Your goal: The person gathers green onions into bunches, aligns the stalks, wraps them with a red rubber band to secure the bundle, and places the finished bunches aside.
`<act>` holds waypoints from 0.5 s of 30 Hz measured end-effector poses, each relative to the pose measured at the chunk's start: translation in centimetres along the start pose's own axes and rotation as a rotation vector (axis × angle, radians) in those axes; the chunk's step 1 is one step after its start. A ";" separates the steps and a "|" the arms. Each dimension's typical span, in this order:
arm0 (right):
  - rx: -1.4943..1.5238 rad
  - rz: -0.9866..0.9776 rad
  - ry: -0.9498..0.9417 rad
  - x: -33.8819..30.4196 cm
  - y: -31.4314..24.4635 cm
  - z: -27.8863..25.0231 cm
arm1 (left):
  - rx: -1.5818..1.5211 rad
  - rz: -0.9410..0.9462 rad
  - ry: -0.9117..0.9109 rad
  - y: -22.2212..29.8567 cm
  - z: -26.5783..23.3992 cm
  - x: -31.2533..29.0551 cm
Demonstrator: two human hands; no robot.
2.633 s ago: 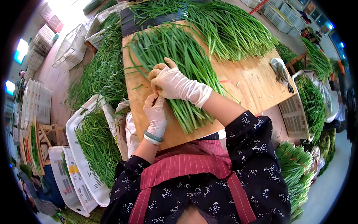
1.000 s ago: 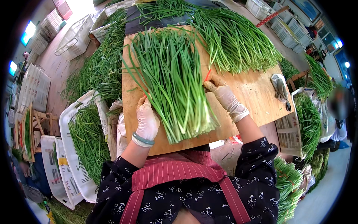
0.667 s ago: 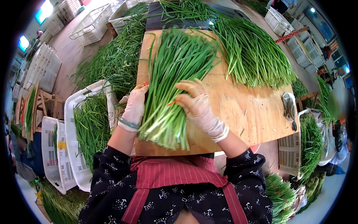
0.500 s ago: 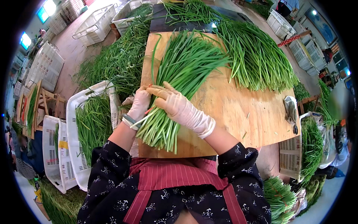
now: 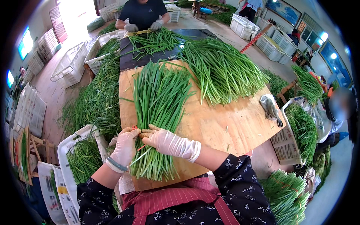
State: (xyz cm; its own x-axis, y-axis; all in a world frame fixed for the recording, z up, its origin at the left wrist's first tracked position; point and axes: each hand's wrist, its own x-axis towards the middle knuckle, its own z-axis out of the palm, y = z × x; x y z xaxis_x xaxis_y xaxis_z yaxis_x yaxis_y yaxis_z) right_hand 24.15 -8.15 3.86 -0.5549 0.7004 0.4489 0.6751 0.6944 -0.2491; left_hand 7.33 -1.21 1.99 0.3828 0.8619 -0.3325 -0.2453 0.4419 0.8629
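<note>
A thick bunch of garlic chives (image 5: pixel 159 93) lies on the wooden board (image 5: pixel 213 131), leaf tips pointing away and pale stem ends toward me. A red tie (image 5: pixel 141 147) shows at the bunch's lower left. Both my hands wear pale, stained gloves. My left hand (image 5: pixel 125 146) is closed at the bunch's left edge, pinching the red tie. Across the stems lies my right hand (image 5: pixel 165 141), its fingers closed by the tie close to the left fingertips. The bunch's underside is hidden. A larger heap of loose chives (image 5: pixel 225 71) spreads over the board's far right.
Across the dark tabletop (image 5: pixel 131 52), a gloved co-worker (image 5: pixel 143 15) stands behind more chives. A grey glove (image 5: pixel 269 106) rests at the board's right edge. White crates (image 5: pixel 63 165) flank my left; another crate (image 5: pixel 287 144) stands right. Cut greens (image 5: pixel 93 97) pile left of the board.
The view has tilted upward, bringing the co-worker into sight. The bunch now points straighter away from me. My hands have drawn closer together at the red tie.
</note>
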 end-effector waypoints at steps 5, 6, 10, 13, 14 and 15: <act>-0.198 0.069 0.105 0.4 -0.5 1.6 | -0.110 0.054 0.142 -1.9 2.1 -0.1; -0.190 0.050 0.092 0.9 -0.7 1.6 | -0.085 -0.010 0.141 -1.1 1.3 -0.2; -0.185 -0.009 0.024 0.9 -0.9 1.6 | 0.312 -0.212 -0.149 1.6 -2.5 2.2; -0.218 -0.051 -0.008 0.8 -1.2 1.4 | 0.144 -0.131 0.087 0.0 -0.4 1.4; -0.225 -0.046 0.013 0.5 -1.2 1.4 | 0.069 -0.114 0.181 0.0 1.3 0.2; -0.234 -0.039 0.029 0.1 -1.1 1.5 | -0.009 -0.099 0.271 -0.2 2.5 -0.4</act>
State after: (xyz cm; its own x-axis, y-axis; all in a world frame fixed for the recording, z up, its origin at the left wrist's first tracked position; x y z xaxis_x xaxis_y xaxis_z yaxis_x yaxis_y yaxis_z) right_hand 22.63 -8.54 2.86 -0.5706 0.6664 0.4799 0.7497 0.6612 -0.0267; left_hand 9.43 -2.29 2.93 0.1534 0.8489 -0.5058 -0.2274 0.5285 0.8179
